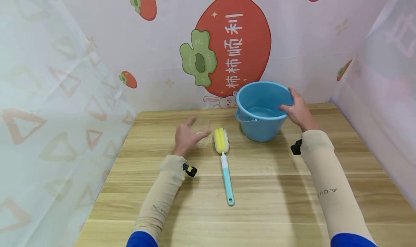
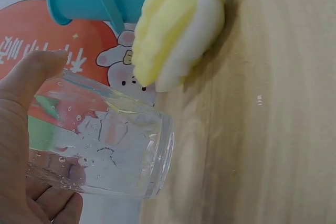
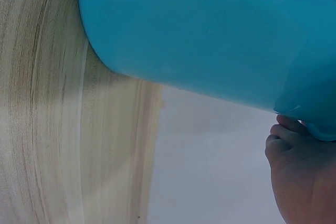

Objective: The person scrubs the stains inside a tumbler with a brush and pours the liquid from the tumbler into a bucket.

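Observation:
My left hand (image 1: 186,137) grips a clear drinking glass (image 2: 105,135), thumb at the rim on one side and fingers round the other. Droplets cling to the glass; whether its base touches the table I cannot tell. Just right of it lies a bottle brush (image 1: 226,174) with a yellow and white sponge head (image 2: 181,30) and a light blue handle. My right hand (image 1: 300,111) holds the rim of a blue bucket (image 1: 263,129), thumb inside and fingers outside. In the right wrist view the bucket's wall (image 3: 199,35) fills much of the picture and the fingertips are partly hidden.
The wooden table (image 1: 260,211) ends at a back wall cloth (image 1: 162,59) printed with persimmons. More cloth hangs along the left and right sides. The bucket stands near the back edge, its handle (image 1: 247,120) hanging down at the front left.

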A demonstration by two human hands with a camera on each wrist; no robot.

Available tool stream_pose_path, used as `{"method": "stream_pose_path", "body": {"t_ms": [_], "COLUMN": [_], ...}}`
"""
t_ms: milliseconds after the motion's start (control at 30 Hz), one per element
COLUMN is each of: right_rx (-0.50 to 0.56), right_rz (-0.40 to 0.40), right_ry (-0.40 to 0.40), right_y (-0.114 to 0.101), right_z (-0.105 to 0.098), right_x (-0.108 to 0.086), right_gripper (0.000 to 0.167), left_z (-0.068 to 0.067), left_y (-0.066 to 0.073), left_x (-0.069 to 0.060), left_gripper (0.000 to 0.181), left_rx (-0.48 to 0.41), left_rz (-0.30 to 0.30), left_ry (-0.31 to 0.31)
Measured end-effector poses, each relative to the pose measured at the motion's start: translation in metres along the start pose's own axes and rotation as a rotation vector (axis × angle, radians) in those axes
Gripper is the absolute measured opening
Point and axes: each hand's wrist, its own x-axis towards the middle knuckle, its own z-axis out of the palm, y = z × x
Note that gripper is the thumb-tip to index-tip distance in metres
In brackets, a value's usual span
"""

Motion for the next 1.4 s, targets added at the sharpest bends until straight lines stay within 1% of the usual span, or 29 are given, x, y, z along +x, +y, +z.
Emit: {"method": "stream_pose_path", "body": {"t_ms": [167,400,567,733,833,933,1033,1167,1267,1333,1400], "right_rx": [-0.002,0.0,0.001,-0.011,-0.039,-0.08,-0.114,-0.112,-0.115,-0.15,-0.207], "right_rz": [0.009,0.012,0.011,0.016,0.018,0.001,-0.029,-0.046,-0.044,-0.043,-0.055], "right_ry": [-0.007,-0.007,-0.002,-0.01,-0.033,-0.054,-0.046,0.017,0.074,0.09,0.09], "right_y": [0.001,0.003,0.005,0.007,0.006,0.004,0.0,-0.004,-0.006,-0.004,-0.002], "right_z": [-0.001,-0.005,-0.007,-0.01,-0.013,-0.017,-0.022,-0.028,-0.033,-0.037,-0.041], "right_x": [0.0,-0.001,-0.001,-0.001,-0.001,0.0,-0.002,-0.009,-0.019,-0.028,-0.038], "right_gripper": [0.09,0.089,0.089,0.089,0.09,0.089,0.09,0.089,0.083,0.08,0.081], "left_z": [0.006,0.016,0.022,0.025,0.025,0.024,0.02,0.011,-0.001,-0.012,-0.024], "left_y": [-0.004,-0.006,-0.005,-0.007,-0.007,-0.006,-0.003,0.0,0.002,0.002,0.002], "left_x": [-0.006,-0.008,-0.009,-0.01,-0.011,-0.012,-0.012,-0.013,-0.014,-0.015,-0.017], "left_gripper": [0.089,0.087,0.085,0.089,0.09,0.094,0.108,0.126,0.129,0.129,0.127], "left_rx": [-0.023,-0.014,-0.014,0.012,0.025,0.045,0.093,0.18,0.242,0.295,0.35], "left_rz": [-0.003,-0.001,0.004,0.017,0.021,0.005,-0.018,-0.014,0.024,0.064,0.107], "left_ry": [-0.007,-0.014,-0.003,-0.002,-0.015,-0.04,-0.083,-0.131,-0.148,-0.157,-0.163]}}
